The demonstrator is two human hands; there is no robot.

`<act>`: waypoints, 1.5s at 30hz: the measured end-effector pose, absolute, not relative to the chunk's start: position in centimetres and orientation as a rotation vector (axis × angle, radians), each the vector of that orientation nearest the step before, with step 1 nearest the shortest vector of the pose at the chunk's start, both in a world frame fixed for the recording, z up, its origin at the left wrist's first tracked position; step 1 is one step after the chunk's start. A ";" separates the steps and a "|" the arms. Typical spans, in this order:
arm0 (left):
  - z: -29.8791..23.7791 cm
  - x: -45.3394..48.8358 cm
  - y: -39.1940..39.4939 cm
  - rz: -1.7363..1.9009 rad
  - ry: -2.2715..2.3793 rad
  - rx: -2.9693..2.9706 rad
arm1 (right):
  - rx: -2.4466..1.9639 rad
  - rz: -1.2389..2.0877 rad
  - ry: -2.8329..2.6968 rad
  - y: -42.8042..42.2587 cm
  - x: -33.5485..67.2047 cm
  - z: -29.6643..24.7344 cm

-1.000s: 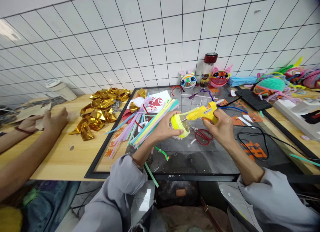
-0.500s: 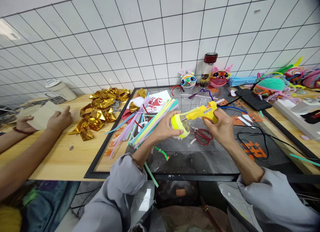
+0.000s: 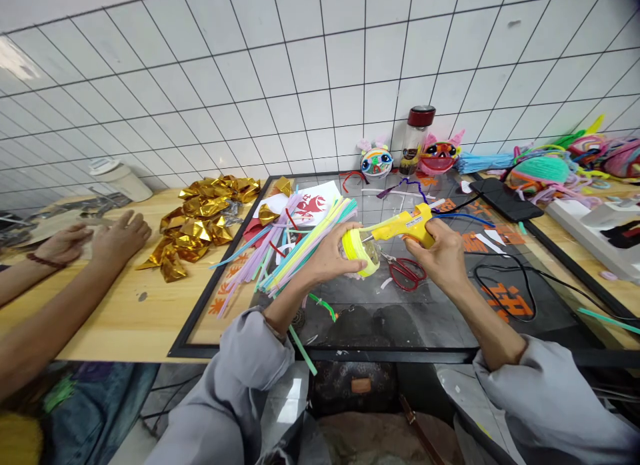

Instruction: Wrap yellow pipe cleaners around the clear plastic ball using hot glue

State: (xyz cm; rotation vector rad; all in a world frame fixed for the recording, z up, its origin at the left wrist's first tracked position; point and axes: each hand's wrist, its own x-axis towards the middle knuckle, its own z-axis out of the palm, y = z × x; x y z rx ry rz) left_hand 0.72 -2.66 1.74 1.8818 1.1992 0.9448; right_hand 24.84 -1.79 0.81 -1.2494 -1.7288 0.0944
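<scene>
My left hand (image 3: pixel 334 255) is closed around a small clear round container wrapped with yellow pipe cleaner (image 3: pixel 356 248). A yellow hot glue gun (image 3: pixel 406 226) is gripped in my right hand (image 3: pixel 441 253), its metal nozzle at the container's right side; I cannot tell whether the tip touches it. Red-handled scissors (image 3: pixel 407 273) lie on the mat behind and below the glue gun. To the left of my left hand, a bundle of pastel pipe cleaners (image 3: pixel 300 251) rests on the board.
A neighbour's hands (image 3: pixel 107 243) are at the left, beside crumpled gold foil (image 3: pixel 200 218). Two decorated animal-face pieces, one white (image 3: pixel 376 161) and one pink (image 3: pixel 440 155), flank a bottle (image 3: pixel 417 141). A phone (image 3: pixel 507 198), power strip (image 3: pixel 595 238) and black cord (image 3: pixel 530 271) lie at right.
The neighbour's hands have lowered the pale sheet toward the table. My own hands, the container and the glue gun have hardly moved.
</scene>
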 end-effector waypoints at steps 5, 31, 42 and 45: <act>1.9 0.7 -2.8 0.940 1.199 1.877 | -1.225 0.097 -1.742 -1.8 25.0 0.7; 2.2 0.8 -3.0 0.945 1.178 1.825 | -1.411 0.256 -1.709 -1.4 25.0 0.6; 2.0 0.6 -2.8 0.936 1.194 1.868 | -1.628 0.673 -1.547 0.7 27.1 -1.0; 1.8 0.6 -2.8 0.939 1.174 1.890 | -1.852 0.276 -1.585 1.5 28.7 -2.1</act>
